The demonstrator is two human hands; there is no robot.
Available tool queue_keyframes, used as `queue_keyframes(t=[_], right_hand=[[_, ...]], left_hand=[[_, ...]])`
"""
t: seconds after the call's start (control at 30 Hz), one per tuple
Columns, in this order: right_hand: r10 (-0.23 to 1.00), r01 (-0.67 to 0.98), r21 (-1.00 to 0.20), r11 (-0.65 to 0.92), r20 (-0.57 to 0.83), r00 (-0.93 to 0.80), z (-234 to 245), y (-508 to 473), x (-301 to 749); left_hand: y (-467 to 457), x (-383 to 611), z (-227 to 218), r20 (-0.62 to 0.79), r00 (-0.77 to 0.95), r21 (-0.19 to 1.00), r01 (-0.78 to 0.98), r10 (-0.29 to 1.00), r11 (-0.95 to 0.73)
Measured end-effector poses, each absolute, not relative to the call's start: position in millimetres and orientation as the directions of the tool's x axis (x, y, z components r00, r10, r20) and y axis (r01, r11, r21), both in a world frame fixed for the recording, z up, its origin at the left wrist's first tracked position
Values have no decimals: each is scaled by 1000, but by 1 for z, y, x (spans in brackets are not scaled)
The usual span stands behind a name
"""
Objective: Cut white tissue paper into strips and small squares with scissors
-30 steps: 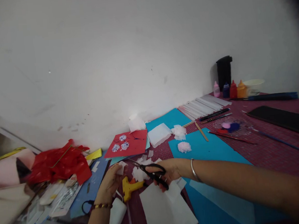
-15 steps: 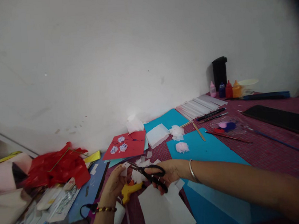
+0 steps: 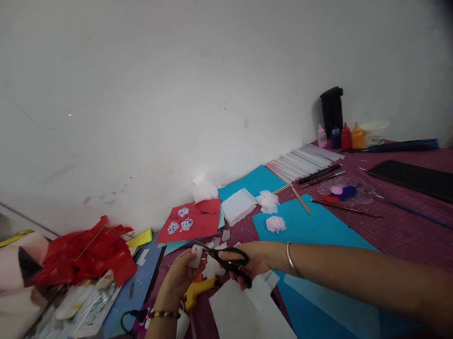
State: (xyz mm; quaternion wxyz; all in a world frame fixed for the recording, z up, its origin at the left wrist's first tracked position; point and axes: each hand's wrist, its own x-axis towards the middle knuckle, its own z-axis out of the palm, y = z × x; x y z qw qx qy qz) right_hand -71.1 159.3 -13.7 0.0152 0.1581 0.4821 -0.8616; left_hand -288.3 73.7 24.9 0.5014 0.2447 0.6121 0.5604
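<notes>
My left hand (image 3: 178, 279) pinches a small piece of white paper (image 3: 196, 255) and holds it up. My right hand (image 3: 254, 259) grips black scissors (image 3: 223, 259), fingers through the handles, with the blades pointing left and meeting the paper piece. Below the hands lie a yellow glue gun (image 3: 199, 290) and a white paper sheet (image 3: 249, 319). Small white paper scraps (image 3: 216, 242) are scattered just beyond the scissors.
A red card with blue-white flowers (image 3: 193, 220), blue sheets (image 3: 309, 225), a white tissue stack (image 3: 237, 204) and a fluffy pom-pom (image 3: 275, 223) lie ahead. Paint bottles (image 3: 343, 137), a black cup (image 3: 331, 110) and pens (image 3: 317, 174) stand far right. Red tissue (image 3: 86, 251) is heaped left.
My left hand has lifted the paper piece slightly toward the scissors' blades, and the blades have closed in on it. The view shifted a little.
</notes>
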Motion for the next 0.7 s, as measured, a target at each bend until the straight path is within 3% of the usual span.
queue_keyframes(t=[0.7], right_hand=[[238, 89, -873, -479, -227, -944, -13, 153, -72]], left_hand=[[81, -309, 11, -437, -395, 899, -202, 808, 388]])
